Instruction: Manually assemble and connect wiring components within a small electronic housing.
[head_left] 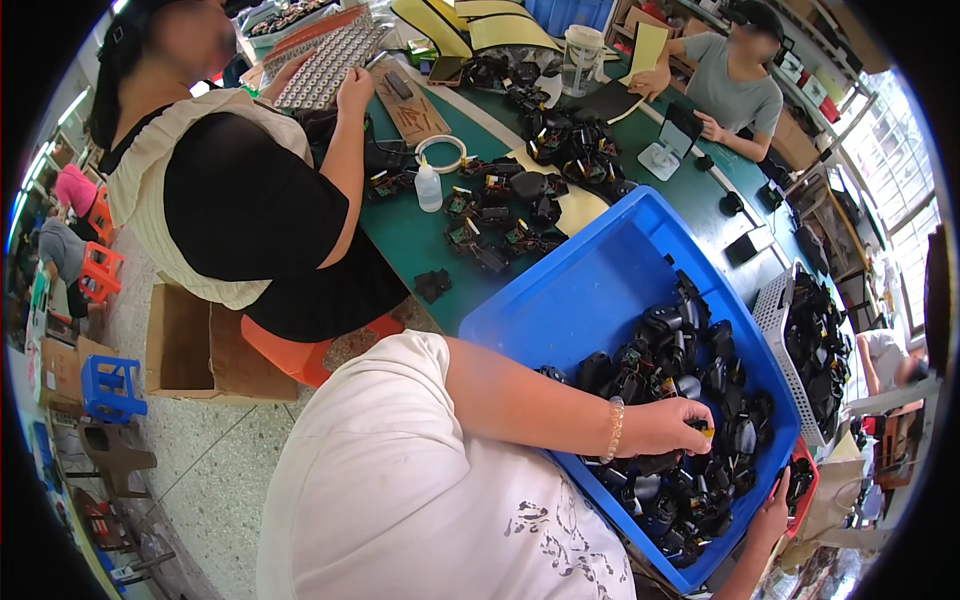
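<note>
A large blue plastic bin (545,300) lies at an angle before me, its right and near parts heaped with black game controller parts (735,440), some with circuit boards showing. My left hand (672,427), with a beaded bracelet at the wrist, reaches in over the heap. Its fingers are closed on a black piece with a yellow bit (708,434), mostly hidden by the hand. My right hand (770,518) is at the bin's outer right side, beside a red container (803,490) with black parts in it. Its fingers are partly hidden, so their grip is unclear.
More controller parts (500,215) lie on the green table (405,240) beside a squeeze bottle (428,187) and a tape roll (440,153). A white basket (785,345) stands right of the bin. One person works at the left, another across the table.
</note>
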